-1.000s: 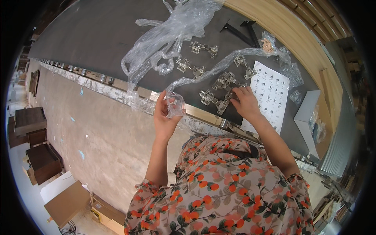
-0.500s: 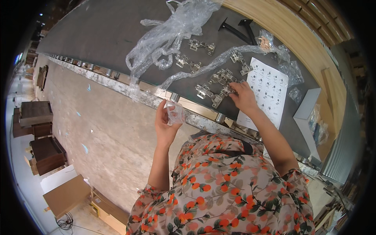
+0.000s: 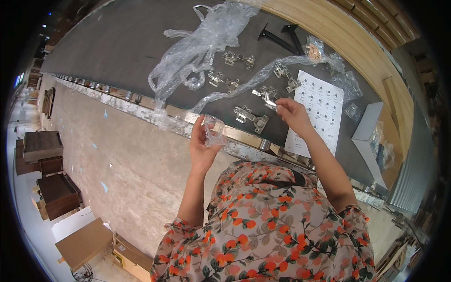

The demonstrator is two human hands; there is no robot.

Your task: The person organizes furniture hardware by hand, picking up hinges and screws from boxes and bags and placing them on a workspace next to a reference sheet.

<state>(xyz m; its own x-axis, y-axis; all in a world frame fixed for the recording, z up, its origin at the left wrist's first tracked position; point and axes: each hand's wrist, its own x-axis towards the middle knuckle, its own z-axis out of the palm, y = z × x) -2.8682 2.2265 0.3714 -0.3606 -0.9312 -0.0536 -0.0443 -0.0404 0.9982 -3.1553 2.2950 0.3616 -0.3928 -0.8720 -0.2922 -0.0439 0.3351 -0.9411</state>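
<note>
My left hand (image 3: pixel 203 149), raised off the table's near edge, is closed on a small clear plastic bag (image 3: pixel 216 134). My right hand (image 3: pixel 295 117) pinches the end of a silvery cabinet hinge (image 3: pixel 268 97) over the dark tabletop (image 3: pixel 127 51). Whether this hinge overlaps another beneath it is hard to tell. Close by on the left lies another hinge (image 3: pixel 251 118). Further hinges rest beyond: one (image 3: pixel 286 77) beside the printed sheet (image 3: pixel 319 110), one (image 3: pixel 223 82) and one (image 3: pixel 238 60) near the crumpled plastic wrap (image 3: pixel 206 40).
Two black metal brackets (image 3: pixel 286 40) lie at the far side, near a bag of small wooden dowels (image 3: pixel 314 50). To the right stands an open cardboard box (image 3: pixel 376 141) with plastic bags inside. Dark wooden cabinet pieces (image 3: pixel 57 191) stand on the floor at left.
My right hand has drawn slightly toward me and right, and the hinge at its fingertips has shifted and turned. My left hand, with the bag, has moved a little to the right.
</note>
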